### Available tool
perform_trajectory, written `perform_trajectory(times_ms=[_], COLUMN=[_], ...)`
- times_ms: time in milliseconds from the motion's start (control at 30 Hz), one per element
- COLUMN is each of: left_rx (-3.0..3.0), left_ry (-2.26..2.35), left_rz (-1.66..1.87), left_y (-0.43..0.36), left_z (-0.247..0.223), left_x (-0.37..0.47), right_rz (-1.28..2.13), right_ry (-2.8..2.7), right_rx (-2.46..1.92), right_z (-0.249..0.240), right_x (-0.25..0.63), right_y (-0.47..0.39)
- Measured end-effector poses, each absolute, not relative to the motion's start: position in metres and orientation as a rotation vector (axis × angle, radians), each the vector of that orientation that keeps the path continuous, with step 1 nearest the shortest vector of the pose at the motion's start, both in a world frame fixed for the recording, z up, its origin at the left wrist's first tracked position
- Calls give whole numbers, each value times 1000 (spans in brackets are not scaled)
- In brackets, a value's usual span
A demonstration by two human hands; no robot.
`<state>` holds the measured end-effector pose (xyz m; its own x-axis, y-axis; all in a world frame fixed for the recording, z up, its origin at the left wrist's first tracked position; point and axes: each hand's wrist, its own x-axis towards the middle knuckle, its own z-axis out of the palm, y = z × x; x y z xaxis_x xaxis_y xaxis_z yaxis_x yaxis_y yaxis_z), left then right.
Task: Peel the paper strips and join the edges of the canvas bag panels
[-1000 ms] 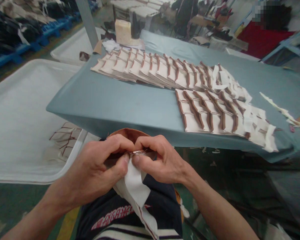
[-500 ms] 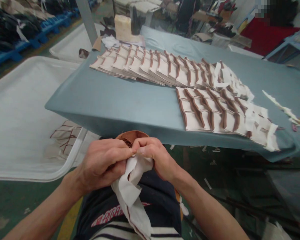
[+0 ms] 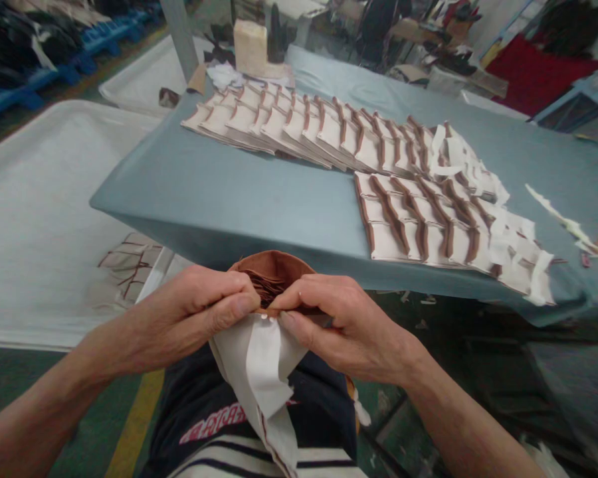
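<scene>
Close to my waist, both hands pinch the brown edge of a white fabric piece (image 3: 234, 342). My left hand (image 3: 212, 302) grips it from the left, thumb on top and fingers curled. From the other side my right hand (image 3: 329, 315) pinches the same edge, its fingertips close beside the left thumb. A white strip (image 3: 264, 365) hangs from the pinched edge over the dark apron (image 3: 229, 398). Just beyond my fingers, a brown pouch (image 3: 279, 265) gapes, with thin brown strips (image 3: 262, 282) inside it.
A table with a blue-grey cover (image 3: 219, 192) stands ahead. Overlapping cream panels with brown edging (image 3: 329, 129) lie in a long row on it, with a shorter row (image 3: 423, 219) nearer. A white tub (image 3: 44, 199) at left holds similar pieces (image 3: 134, 265).
My hands have spread the fabric edge, uncovering the brown edging and more of the pouch. My right hand has turned flatter and both forearms have moved outward.
</scene>
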<state>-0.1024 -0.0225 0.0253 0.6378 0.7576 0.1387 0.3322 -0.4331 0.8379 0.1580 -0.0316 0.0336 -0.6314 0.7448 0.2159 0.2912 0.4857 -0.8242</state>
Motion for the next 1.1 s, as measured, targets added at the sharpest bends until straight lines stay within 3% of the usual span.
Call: perform_trajectory(times_ms=[267,700,967,1100], left_rx=[2712,2218,2393,2355], left_ry=[702,827,672,714], left_rz=[790,407,642,525], left_y=[-35,-22,-27,-27], left_z=[2,35,18,21], left_x=[-112,-93,-94,-95], right_rz=[931,613,987,1066], right_ry=[-2273,-2530,-2543,-2532], right_rx=[-797,-962,-802,-821], right_z=[15,32,50,49], right_x=[164,159,167,165], right_y=[-36,-35,-26,-25])
